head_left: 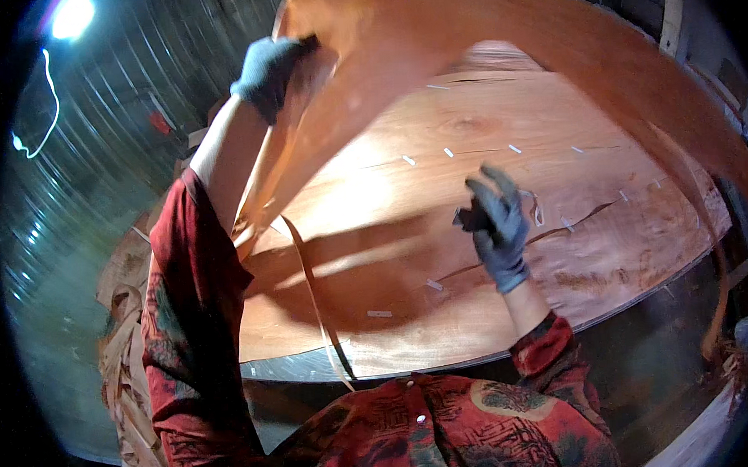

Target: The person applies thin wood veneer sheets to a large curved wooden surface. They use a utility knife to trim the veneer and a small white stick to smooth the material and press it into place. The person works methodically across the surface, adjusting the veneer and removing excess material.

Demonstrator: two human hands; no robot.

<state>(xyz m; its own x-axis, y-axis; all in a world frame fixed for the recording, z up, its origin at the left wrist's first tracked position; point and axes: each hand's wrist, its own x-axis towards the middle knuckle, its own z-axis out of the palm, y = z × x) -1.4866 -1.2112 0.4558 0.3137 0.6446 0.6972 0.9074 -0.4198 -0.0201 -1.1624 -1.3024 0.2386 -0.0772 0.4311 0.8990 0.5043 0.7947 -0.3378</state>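
A large thin sheet of reddish-brown wood veneer (399, 44) is lifted and arches across the far side. My left hand (273, 71), in a grey glove, is raised at the upper left and closed on its edge. Below lies another veneer sheet (409, 282), spread over the table, with short white tape strips (379, 314) and dark cracks on it. My right hand (499, 228), in a grey glove with dark patches at the fingers, hovers above this sheet with its fingers apart. Beside it is a small white loop (538, 210); whether it touches the glove I cannot tell.
A narrow veneer strip (309, 278) hangs down over the table's near edge (288, 367). Crumpled veneer scraps (129, 369) are heaped at the left. A corrugated metal wall (134, 85) stands behind, with a bright lamp (72, 17) and a white cord (53, 101).
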